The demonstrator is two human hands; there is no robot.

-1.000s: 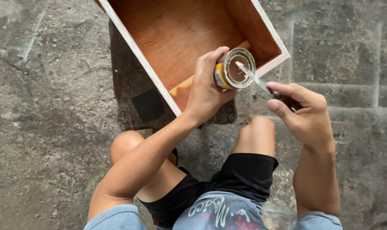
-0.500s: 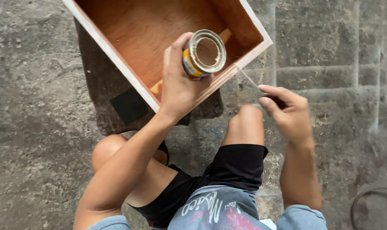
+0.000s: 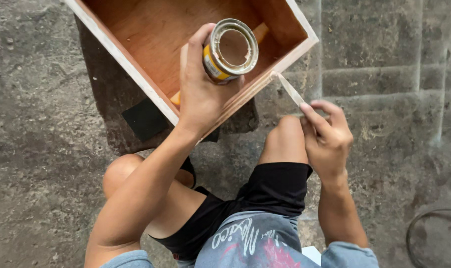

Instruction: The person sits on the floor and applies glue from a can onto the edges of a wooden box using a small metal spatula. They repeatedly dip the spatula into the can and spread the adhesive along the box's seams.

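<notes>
Head view, looking down on a seated person at work on a concrete floor [image 3: 41, 164]. The left hand [image 3: 200, 94] is wrapped around a small round tin [image 3: 230, 49] with a yellow band, holding it tilted over the inside of an open wooden box [image 3: 151, 44] that rests on a dark block [image 3: 111, 124]. The right hand [image 3: 327, 139] pinches a thin pale stick [image 3: 287, 88] between thumb and fingers; the stick's far tip touches the pale rim of the box at its near right edge, while the hand itself stays off the box, just above the right knee [image 3: 285, 134]. The tin is lidless, its rim smeared, and it shows a brownish interior; how full it is cannot be told. The box, reddish-brown inside with pale cut edges, holds an orange piece lying along the seam by that same near wall, partly hidden behind the tin and hand; what it is cannot be made out. Judged risks: the tilted, open tin could spill its contents into the box or onto the legs if the wrist rolls further; the thin stick could slip off the narrow rim and smear the outer face; and pressure on the near edge could shift the box on the block.
</notes>
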